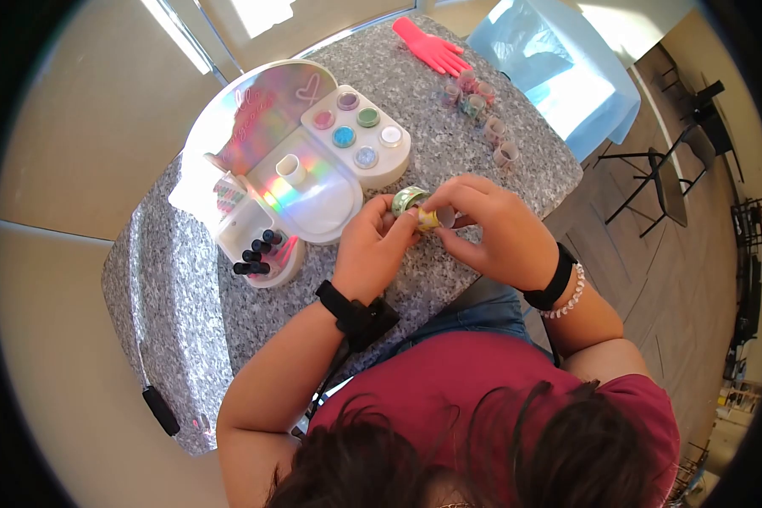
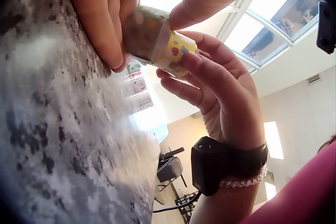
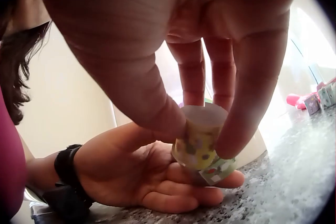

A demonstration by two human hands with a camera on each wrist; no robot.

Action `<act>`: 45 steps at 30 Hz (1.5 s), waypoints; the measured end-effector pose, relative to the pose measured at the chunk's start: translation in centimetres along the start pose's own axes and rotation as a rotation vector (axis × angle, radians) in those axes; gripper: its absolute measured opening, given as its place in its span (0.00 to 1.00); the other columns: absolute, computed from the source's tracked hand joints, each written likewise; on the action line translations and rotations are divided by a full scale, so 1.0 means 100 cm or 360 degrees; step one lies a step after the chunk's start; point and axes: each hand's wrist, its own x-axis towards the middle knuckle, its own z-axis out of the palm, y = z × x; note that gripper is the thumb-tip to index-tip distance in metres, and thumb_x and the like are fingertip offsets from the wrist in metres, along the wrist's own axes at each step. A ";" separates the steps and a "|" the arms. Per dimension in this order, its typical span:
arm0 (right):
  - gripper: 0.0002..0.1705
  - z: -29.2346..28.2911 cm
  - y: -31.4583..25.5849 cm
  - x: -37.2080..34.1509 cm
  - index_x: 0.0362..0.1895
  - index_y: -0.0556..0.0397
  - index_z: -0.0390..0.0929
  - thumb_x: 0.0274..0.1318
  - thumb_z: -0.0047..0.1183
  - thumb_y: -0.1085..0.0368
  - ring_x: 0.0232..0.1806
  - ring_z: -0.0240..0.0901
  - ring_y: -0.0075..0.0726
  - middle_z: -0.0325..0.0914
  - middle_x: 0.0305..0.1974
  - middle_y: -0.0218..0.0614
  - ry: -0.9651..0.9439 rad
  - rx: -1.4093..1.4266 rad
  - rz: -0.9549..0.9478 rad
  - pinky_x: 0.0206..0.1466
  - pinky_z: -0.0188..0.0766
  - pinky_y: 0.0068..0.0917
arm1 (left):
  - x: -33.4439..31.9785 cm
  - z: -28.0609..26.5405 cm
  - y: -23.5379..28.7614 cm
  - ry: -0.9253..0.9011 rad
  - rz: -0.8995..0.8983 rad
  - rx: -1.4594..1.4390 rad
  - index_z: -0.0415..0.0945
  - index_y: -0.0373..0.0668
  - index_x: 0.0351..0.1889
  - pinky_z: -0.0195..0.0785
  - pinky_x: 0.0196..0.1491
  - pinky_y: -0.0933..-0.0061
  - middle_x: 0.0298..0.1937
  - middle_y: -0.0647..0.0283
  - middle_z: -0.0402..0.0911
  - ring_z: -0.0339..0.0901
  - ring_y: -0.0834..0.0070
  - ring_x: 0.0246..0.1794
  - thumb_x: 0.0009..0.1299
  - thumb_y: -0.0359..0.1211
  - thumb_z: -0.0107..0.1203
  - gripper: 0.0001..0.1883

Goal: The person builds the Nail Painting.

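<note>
Both hands meet above the table's near edge. The left hand (image 1: 372, 250) holds a green patterned roll (image 1: 408, 200) in its fingers. Between thumb and fingers the right hand (image 1: 499, 233) pinches a small yellow patterned roll (image 1: 429, 219), with a pale open end. In the left wrist view the yellow roll (image 2: 176, 53) meets the green one (image 2: 144, 32) end to end, and the right fingertips are on the yellow. The right wrist view shows the yellow roll (image 3: 197, 142) upright over the left palm (image 3: 152, 179), the green piece (image 3: 218, 171) below it.
On the granite table (image 1: 449, 127) stands an open white case (image 1: 313, 182) with round pots, black-capped bottles (image 1: 258, 254) and a white roll (image 1: 289, 168). A pink hand form (image 1: 432, 48) and several small rolls (image 1: 474, 106) lie at the back right. Chairs (image 1: 669, 178) stand beyond.
</note>
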 end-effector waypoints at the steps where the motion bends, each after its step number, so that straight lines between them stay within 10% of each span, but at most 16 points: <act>1: 0.14 0.001 0.001 0.000 0.48 0.56 0.82 0.58 0.66 0.75 0.45 0.85 0.49 0.81 0.47 0.43 0.0048 0.0044 0.0113 0.50 0.84 0.38 | 0.000 -0.001 0.001 -0.0024 -0.0005 0.0042 0.75 0.32 0.63 0.82 0.51 0.76 0.50 0.59 0.89 0.87 0.78 0.47 0.84 0.34 0.58 0.17; 14: 0.15 0.005 -0.004 0.001 0.51 0.58 0.81 0.60 0.67 0.73 0.43 0.88 0.45 0.81 0.48 0.45 0.0229 0.0071 0.0272 0.47 0.88 0.34 | -0.004 -0.002 0.010 -0.0153 -0.0073 0.0204 0.68 0.31 0.71 0.85 0.58 0.71 0.56 0.53 0.87 0.89 0.70 0.57 0.84 0.29 0.54 0.21; 35: 0.16 0.008 0.002 -0.001 0.46 0.50 0.84 0.51 0.71 0.72 0.52 0.82 0.54 0.85 0.45 0.40 0.0202 -0.0223 -0.0138 0.57 0.79 0.45 | -0.014 -0.004 0.013 -0.0240 0.0129 0.0678 0.66 0.40 0.74 0.74 0.42 0.70 0.35 0.63 0.87 0.83 0.75 0.36 0.71 0.34 0.66 0.34; 41: 0.14 0.005 0.004 -0.003 0.44 0.48 0.83 0.55 0.72 0.65 0.53 0.82 0.52 0.85 0.45 0.37 0.0113 -0.0267 -0.0026 0.55 0.80 0.44 | -0.019 -0.003 0.029 -0.0428 0.0105 0.0337 0.68 0.38 0.76 0.73 0.62 0.71 0.65 0.56 0.82 0.78 0.77 0.65 0.80 0.31 0.57 0.27; 45: 0.15 0.008 0.012 -0.007 0.46 0.47 0.83 0.55 0.73 0.62 0.54 0.81 0.52 0.85 0.47 0.37 -0.0003 -0.0375 0.0042 0.56 0.79 0.44 | -0.028 -0.002 0.036 -0.0131 0.0638 0.1284 0.75 0.36 0.71 0.69 0.71 0.63 0.73 0.50 0.79 0.78 0.64 0.70 0.79 0.32 0.58 0.23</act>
